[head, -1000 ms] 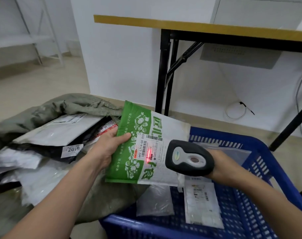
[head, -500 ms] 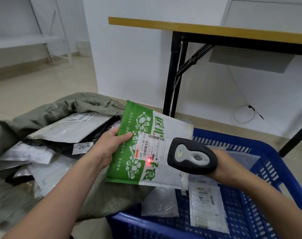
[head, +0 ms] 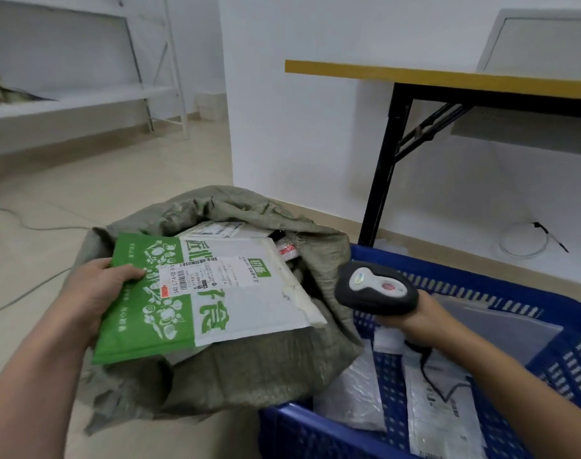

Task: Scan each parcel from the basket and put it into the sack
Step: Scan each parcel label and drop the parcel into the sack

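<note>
Upper right, a table (head: pixel 448 79) with a yellow-edged top and black folding metal legs, its far end cut off by the frame. Centre, the sack (head: pixel 249 376): crumpled grey-green woven cloth, mouth gaping, flat white parcels half buried inside, their labels too small to read. Lower right, the basket (head: pixel 292 432), blue slotted plastic, its near side cut off at the bottom edge; pale plastic mailers (head: pixel 441 412) lie flat in it. Over the sack's mouth, the parcel (head: pixel 216 293): a flat padded envelope, green printed panel on the left, white on the right, barcode label across the middle. The left hand (head: pixel 93 303) grips its green edge, thumb on top, fingers hidden underneath. The right hand (head: pixel 411 313) is wrapped round the handle of the scanner (head: pixel 375 288), dark rounded plastic with a pale top, held above the basket's left rim; its cord trails down into the basket.
</note>
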